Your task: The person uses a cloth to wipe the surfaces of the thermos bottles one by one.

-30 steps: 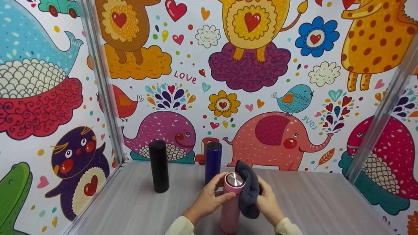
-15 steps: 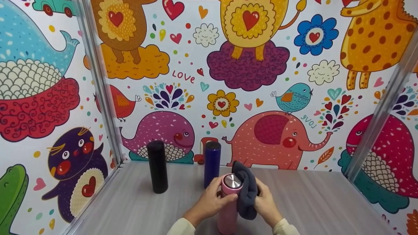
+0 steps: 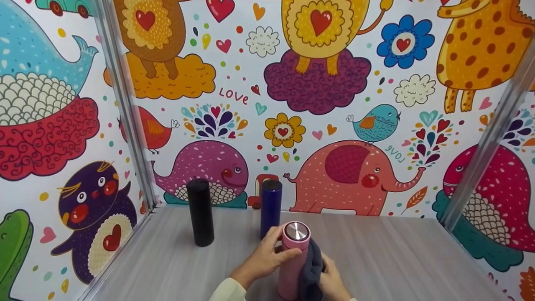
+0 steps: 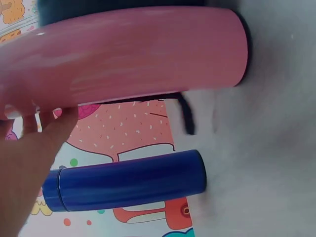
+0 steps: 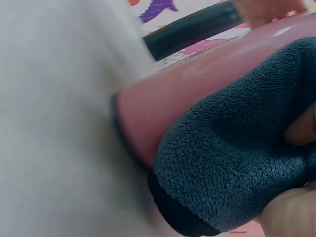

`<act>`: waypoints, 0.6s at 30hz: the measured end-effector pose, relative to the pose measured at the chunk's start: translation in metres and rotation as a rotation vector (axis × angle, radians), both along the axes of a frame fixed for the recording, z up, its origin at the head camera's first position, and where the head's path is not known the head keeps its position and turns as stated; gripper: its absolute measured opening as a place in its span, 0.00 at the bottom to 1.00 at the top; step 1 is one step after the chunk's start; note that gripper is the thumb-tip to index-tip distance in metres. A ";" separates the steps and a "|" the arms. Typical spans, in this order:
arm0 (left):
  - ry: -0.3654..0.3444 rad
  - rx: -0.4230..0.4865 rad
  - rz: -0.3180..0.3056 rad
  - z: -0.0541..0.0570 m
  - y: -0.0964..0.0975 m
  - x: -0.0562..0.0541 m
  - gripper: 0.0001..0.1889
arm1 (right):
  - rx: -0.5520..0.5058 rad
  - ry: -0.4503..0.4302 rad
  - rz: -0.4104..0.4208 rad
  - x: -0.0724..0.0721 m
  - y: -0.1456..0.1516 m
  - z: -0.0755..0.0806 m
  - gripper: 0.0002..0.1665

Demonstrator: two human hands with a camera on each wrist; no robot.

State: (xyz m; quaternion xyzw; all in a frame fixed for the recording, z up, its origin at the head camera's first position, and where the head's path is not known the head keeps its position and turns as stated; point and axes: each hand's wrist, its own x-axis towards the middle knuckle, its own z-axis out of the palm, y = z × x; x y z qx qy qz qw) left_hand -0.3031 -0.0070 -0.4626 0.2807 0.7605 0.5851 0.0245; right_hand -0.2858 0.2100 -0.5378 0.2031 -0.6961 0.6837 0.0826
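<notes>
A pink thermos bottle [image 3: 290,269] with a shiny metal-topped lid [image 3: 296,231] stands upright at the table's front. My left hand [image 3: 263,255] grips it near the top, thumb across the front and fingers behind. On its right side my right hand [image 3: 333,281] holds a dark grey-blue cloth [image 3: 311,267] against the lower body. Up close in the right wrist view, the fuzzy cloth [image 5: 237,138] is bunched in the fingers and overlaps the pink wall. The left wrist view shows the bottle's smooth side [image 4: 148,54] and its dark base edge.
A blue thermos [image 3: 271,205] stands just behind the left hand. Farther left is a black thermos [image 3: 201,213]. The wood-grain table [image 3: 388,251] ends at printed cartoon walls [image 3: 234,42] on the back and both sides, joined by metal corner strips.
My right hand has slid the cloth down the pink thermos, from beside the lid to the lower body. The left hand keeps its grip near the top.
</notes>
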 end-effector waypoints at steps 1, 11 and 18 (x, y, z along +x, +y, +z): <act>-0.007 -0.003 0.004 0.001 0.000 0.001 0.41 | 0.004 -0.008 0.011 0.000 0.001 -0.004 0.21; -0.017 -0.001 0.009 0.000 0.000 0.002 0.40 | 0.009 -0.060 -0.015 0.003 0.004 -0.008 0.25; 0.033 0.016 0.008 -0.003 0.000 0.000 0.39 | 0.111 0.123 -0.219 0.003 0.004 0.042 0.24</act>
